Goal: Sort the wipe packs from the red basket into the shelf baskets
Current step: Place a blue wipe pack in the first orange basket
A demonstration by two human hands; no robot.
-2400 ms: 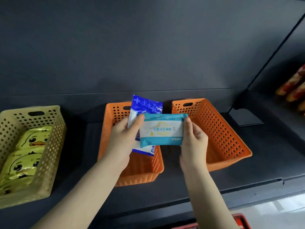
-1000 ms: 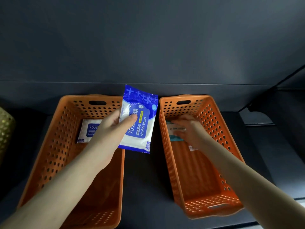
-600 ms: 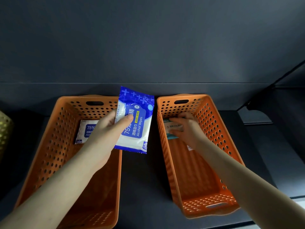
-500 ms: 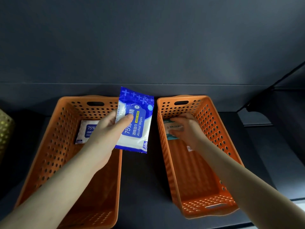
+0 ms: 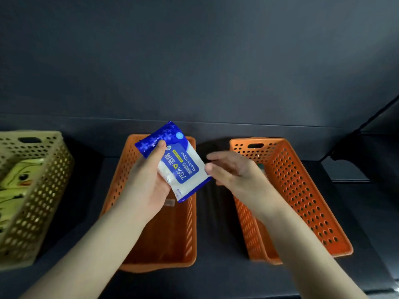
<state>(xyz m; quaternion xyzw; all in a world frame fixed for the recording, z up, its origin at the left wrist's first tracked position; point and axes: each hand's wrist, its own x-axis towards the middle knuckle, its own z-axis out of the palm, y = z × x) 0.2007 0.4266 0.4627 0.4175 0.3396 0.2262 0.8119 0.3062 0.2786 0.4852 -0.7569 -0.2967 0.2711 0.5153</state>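
left hand gripped blue wipe pack over left orange basket (to drop it in, I think) | right hand open, empty, beside pack to help

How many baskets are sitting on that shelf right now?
3. The yellow basket stands at the far left, the middle orange basket is in the centre, and the right orange basket is beside it. More may sit beyond the frame's edges.
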